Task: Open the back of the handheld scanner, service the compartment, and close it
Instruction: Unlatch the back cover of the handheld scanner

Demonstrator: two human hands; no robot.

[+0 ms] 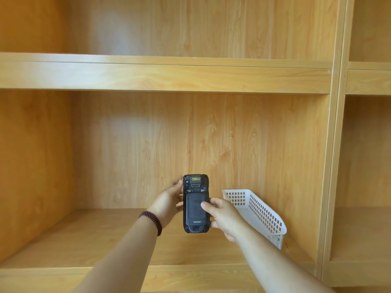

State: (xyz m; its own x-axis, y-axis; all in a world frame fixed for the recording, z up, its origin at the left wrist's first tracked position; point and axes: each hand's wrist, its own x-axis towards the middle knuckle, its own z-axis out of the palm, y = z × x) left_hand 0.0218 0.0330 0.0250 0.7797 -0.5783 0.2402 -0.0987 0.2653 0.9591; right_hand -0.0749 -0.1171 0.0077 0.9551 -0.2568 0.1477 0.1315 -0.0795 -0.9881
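Note:
A black handheld scanner (196, 203) is held upright in front of a wooden shelf, its back facing me, with the back cover closed and a small yellow label near the top. My left hand (168, 203) grips its left edge, with a dark beaded bracelet on the wrist. My right hand (224, 216) holds the right edge, its thumb resting on the textured back cover.
A white perforated plastic basket (260, 210) sits on the shelf board (88, 235) just right of my right hand. A wooden upright (334, 144) bounds the compartment on the right, and another shelf (165, 75) runs above.

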